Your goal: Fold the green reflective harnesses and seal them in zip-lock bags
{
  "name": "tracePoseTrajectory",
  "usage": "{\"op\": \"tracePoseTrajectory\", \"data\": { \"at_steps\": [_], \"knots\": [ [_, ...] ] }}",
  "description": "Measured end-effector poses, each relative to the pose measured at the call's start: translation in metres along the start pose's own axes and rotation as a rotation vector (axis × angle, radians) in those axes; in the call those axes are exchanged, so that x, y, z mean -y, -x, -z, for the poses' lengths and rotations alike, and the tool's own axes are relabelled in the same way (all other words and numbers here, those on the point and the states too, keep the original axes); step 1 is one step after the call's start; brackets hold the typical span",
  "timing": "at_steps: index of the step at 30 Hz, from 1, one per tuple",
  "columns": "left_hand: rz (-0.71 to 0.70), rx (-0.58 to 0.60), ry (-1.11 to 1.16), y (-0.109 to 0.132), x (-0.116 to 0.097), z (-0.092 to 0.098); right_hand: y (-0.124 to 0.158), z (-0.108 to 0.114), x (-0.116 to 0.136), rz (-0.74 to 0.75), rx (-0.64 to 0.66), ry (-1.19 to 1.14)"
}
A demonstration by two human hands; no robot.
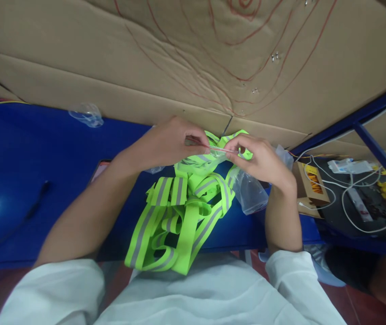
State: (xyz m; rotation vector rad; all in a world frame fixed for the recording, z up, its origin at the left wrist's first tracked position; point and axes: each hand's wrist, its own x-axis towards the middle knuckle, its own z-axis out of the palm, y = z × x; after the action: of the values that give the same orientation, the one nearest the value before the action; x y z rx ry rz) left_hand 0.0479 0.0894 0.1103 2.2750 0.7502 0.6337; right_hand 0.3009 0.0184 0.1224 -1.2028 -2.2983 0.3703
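Observation:
My left hand (179,141) and my right hand (259,155) pinch the edge of a clear plastic bag (217,149) between thumbs and fingers. The stretch between them looks thin and straight, with a reddish line along it. Below and behind it, a tangled pile of neon-yellow reflective strap (188,239) with grey stripes hangs over the table's front edge, near my body. Beneath my right wrist lies another crumpled clear plastic bag (250,192). Parts of the strap are hidden behind my fingers.
A phone (100,168) lies partly hidden by my left forearm on the blue table (57,149). A black cable (32,210) and crumpled plastic (87,115) are farther left. Cardboard (111,90) walls the back. At right are a blue frame, white cables, a small box (311,183) and another person's arm.

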Motion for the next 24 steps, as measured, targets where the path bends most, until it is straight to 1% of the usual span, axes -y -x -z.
{"op": "tracePoseTrajectory", "data": {
  "at_steps": [3, 6, 10, 12, 16, 20, 24],
  "knots": [
    [-0.014, 0.009, -0.010, -0.001, 0.002, -0.001, -0.001, -0.003, -0.002, -0.040, 0.003, -0.035],
    [-0.032, 0.016, -0.051, 0.000, 0.005, 0.003, -0.001, -0.006, -0.004, -0.049, -0.007, -0.039],
    [-0.014, -0.020, -0.071, 0.000, 0.005, 0.009, -0.001, -0.007, -0.002, -0.049, 0.003, -0.042],
    [-0.014, -0.023, -0.062, 0.000, 0.002, 0.008, -0.001, -0.007, 0.000, -0.035, 0.006, -0.035],
    [-0.040, 0.012, -0.043, 0.000, -0.001, 0.002, -0.003, -0.009, 0.002, 0.010, -0.017, -0.007],
    [-0.006, 0.007, -0.039, -0.001, 0.004, 0.002, -0.004, -0.011, -0.004, 0.030, -0.029, 0.038],
    [0.028, -0.027, -0.039, -0.004, 0.007, 0.003, -0.003, -0.010, -0.007, -0.013, 0.004, 0.038]
  ]
}}
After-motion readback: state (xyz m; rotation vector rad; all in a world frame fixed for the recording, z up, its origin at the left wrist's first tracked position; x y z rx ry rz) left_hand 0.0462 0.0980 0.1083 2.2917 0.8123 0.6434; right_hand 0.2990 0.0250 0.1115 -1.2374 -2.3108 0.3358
